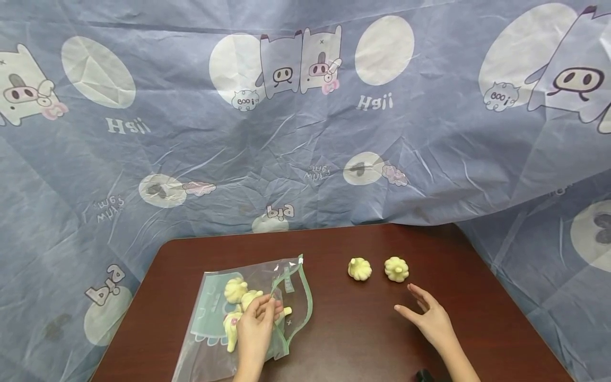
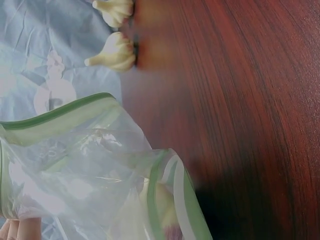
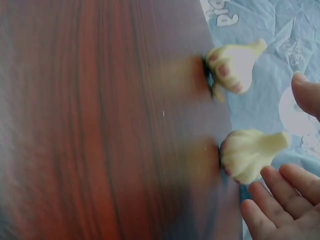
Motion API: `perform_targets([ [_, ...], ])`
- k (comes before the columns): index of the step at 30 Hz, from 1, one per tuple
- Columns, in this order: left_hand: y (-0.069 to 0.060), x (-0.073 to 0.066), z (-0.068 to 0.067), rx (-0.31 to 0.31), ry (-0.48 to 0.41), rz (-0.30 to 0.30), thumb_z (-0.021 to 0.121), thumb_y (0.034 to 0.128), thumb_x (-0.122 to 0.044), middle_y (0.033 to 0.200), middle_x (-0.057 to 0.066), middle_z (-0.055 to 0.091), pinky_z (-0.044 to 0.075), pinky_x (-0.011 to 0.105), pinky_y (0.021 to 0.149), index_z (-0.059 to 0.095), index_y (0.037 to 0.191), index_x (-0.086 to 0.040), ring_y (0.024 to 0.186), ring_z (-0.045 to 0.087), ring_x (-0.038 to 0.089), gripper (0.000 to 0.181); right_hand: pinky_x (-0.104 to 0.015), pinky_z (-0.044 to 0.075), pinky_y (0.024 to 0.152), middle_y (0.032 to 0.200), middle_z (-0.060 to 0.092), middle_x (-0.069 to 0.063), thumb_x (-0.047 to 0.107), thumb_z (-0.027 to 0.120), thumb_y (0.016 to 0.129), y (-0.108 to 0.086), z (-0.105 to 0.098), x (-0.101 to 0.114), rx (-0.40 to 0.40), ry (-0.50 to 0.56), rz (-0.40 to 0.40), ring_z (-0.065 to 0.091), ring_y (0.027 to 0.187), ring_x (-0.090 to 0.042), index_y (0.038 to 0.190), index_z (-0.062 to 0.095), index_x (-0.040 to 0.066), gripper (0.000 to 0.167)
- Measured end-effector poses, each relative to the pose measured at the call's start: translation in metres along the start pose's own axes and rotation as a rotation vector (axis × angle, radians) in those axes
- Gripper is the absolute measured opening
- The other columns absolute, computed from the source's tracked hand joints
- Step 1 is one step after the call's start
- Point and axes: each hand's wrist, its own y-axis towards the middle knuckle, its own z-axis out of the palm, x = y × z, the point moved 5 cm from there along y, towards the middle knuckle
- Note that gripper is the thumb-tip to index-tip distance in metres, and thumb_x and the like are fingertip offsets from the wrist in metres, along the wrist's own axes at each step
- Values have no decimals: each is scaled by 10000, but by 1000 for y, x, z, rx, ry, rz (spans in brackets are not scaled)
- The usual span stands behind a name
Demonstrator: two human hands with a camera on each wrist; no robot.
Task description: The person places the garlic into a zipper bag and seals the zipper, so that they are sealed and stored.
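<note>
A clear zip bag with a green seal lies on the table with its mouth parted. Several garlic bulbs show inside it. My left hand pinches the near layer of the bag's mouth; in the left wrist view the green-edged plastic fills much of the lower left. Two pale garlic bulbs stand on the table right of the bag, one left and one right. My right hand hovers just short of the right bulb, thumb and fingers spread, holding nothing.
The dark wooden tabletop extends around the bag and bulbs. Behind it hangs a blue cartoon-printed cloth, close to the table's back edge. A small black object shows at the bottom, beside the right forearm.
</note>
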Motion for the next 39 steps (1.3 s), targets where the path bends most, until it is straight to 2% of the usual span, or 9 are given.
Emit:
perform_targets([
  [6,2,0,0,-2,1,5,651,946,-93,892,179,752,593,192,675,668,1068,61,749,746,160,197,-551,346,1139,1590,196,-283,444,745,859,18,-5,-5,28,-25,43,247,1441,-487,1560,207,56,965],
  [17,2,-1,1,-9,11,9,642,942,-59,879,189,748,602,220,671,667,1051,71,744,749,227,171,-612,356,1100,1565,171,-341,468,746,846,60,-9,-8,8,-125,40,271,1400,-533,1563,113,-1,1066],
  [23,2,-1,2,-10,15,3,645,945,-71,886,177,751,596,200,670,670,1057,64,749,750,240,177,-630,376,1064,1564,176,-336,459,764,827,75,-3,-8,7,-156,27,316,1368,-530,1559,120,-9,1082],
  [31,0,-1,2,-6,1,1,647,950,-97,899,174,752,596,199,673,669,1071,58,748,747,185,198,-632,274,1136,1564,182,-341,400,797,809,88,4,-2,-8,-154,-20,223,1427,-509,1545,151,-36,1072],
  [39,2,2,2,-7,2,13,648,950,-101,897,166,755,597,201,671,670,1072,56,745,749,178,200,-623,293,1125,1525,268,-334,332,802,805,96,13,4,-60,-140,-53,295,1396,-499,1515,245,-44,977],
])
